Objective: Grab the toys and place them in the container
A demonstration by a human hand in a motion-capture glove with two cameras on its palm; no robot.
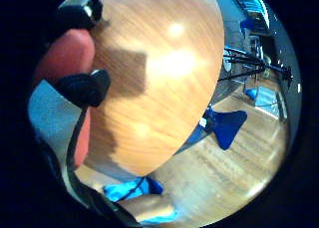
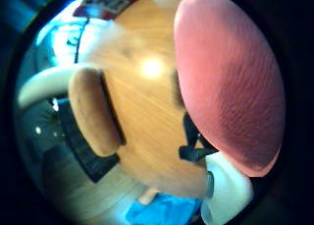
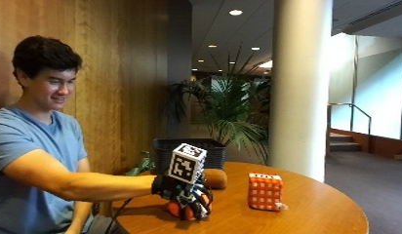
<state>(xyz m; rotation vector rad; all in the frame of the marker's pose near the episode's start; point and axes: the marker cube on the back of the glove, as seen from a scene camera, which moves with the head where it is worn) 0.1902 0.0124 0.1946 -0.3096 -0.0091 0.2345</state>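
Right hand (image 3: 187,199) curls fingers round red-orange toy (image 3: 178,210) on table (image 3: 318,214) | I judge basket (image 3: 188,151) drop pending | orange block (image 3: 265,191) left.

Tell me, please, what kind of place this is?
Probably a lobby or atrium of an office or public building: a large white column, a potted palm, wood-panelled walls and steps with a handrail stand behind the round wooden table.

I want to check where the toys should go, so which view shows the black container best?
The outside view: the black container stands whole at the table's far edge, behind the gloved right hand. The thumb side palm view shows it only partly, behind a brown toy. The little finger side view misses it.
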